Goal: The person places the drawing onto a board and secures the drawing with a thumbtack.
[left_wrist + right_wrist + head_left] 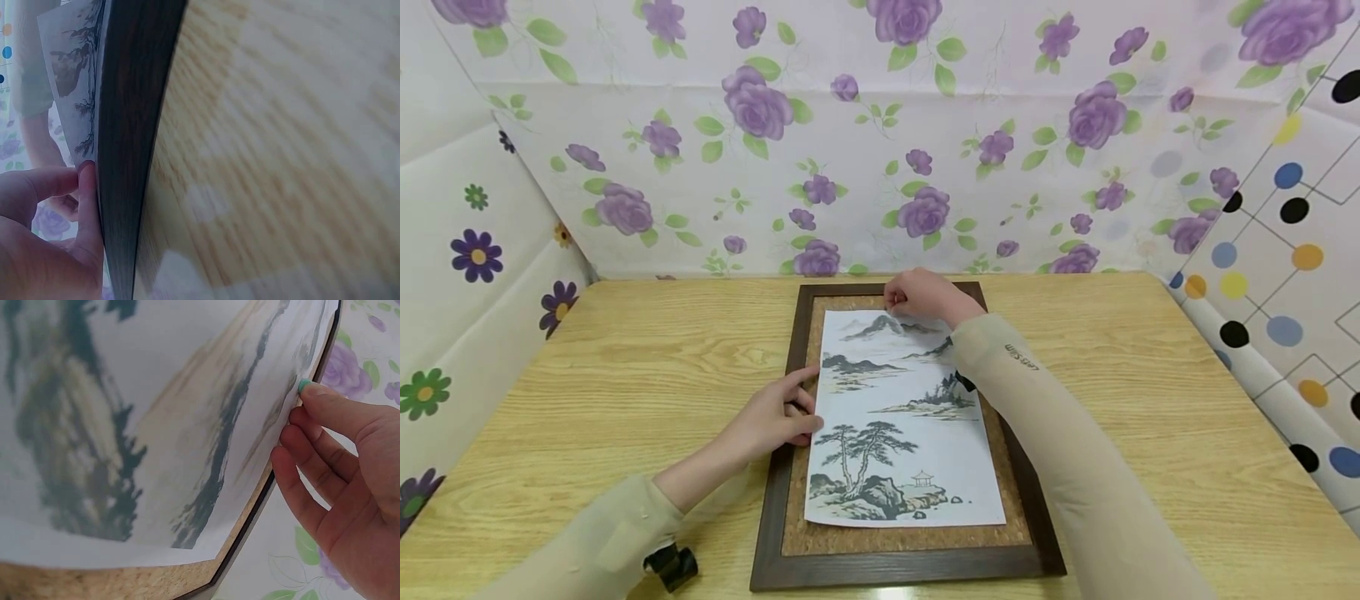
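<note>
A brown-framed cork board [910, 542] lies flat on the table, bearing a white sheet of paper [880, 450] printed with an ink landscape. My right hand [921, 293] is at the sheet's top edge. Between its thumb and forefinger a small teal push pin [304, 384] shows, right at the paper; the other fingers bend over the top of the board. The left hand [782, 412] rests on the frame's left side. Its forefinger and thumb touch the left edge of the sheet, as the left wrist view also shows, with the other fingers partly bent below.
The wood-grain table [662, 350] reaches out on both sides of the board. White cloth with purple flowers [850, 167] hangs behind it. Patterned sheets close off the left and right sides. A black wrist camera [672, 567] sits on the left sleeve.
</note>
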`<control>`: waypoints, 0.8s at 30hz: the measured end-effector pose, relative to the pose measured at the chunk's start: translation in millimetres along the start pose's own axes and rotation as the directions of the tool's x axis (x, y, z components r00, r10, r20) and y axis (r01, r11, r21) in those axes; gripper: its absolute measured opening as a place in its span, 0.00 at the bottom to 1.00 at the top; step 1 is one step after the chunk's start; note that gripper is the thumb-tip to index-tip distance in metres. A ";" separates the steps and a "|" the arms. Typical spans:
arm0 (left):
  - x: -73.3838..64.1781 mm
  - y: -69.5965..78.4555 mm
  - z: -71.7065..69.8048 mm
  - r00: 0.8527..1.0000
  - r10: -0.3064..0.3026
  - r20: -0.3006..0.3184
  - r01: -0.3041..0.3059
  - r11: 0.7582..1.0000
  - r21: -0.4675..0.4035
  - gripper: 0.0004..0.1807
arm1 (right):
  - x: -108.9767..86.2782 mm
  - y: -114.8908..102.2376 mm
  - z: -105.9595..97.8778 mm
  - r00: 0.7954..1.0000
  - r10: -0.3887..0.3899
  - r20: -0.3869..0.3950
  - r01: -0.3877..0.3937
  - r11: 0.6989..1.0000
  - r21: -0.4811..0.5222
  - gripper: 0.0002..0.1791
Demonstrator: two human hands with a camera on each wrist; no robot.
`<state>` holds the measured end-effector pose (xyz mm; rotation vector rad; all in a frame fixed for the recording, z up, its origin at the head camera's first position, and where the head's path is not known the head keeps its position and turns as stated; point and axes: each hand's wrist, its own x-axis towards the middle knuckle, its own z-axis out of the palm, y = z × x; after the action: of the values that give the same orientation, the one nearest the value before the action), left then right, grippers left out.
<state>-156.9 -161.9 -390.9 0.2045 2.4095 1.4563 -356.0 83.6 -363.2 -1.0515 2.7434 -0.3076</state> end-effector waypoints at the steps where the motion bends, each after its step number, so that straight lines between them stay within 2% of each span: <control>1: -0.1 -0.2 0.0 1.000 0.002 0.000 -0.002 1.000 0.000 0.42 | 0.2 0.0 0.0 1.000 0.000 0.002 0.000 1.000 -0.002 0.04; 15: -0.8 0.1 -0.2 1.000 0.005 -0.001 -0.005 1.000 -0.014 0.42 | 1.9 -2.1 -2.4 0.999 0.008 0.037 -0.008 1.000 0.001 0.05; 24: -2.4 1.3 -0.3 1.000 0.005 -0.001 -0.005 1.000 -0.017 0.42 | 4.9 -4.1 -5.3 0.997 0.048 0.067 -0.049 0.999 0.013 0.05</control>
<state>-154.7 -162.2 -389.1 0.2066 2.3982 1.4781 -358.3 77.9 -357.6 -0.9715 2.6991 -0.2797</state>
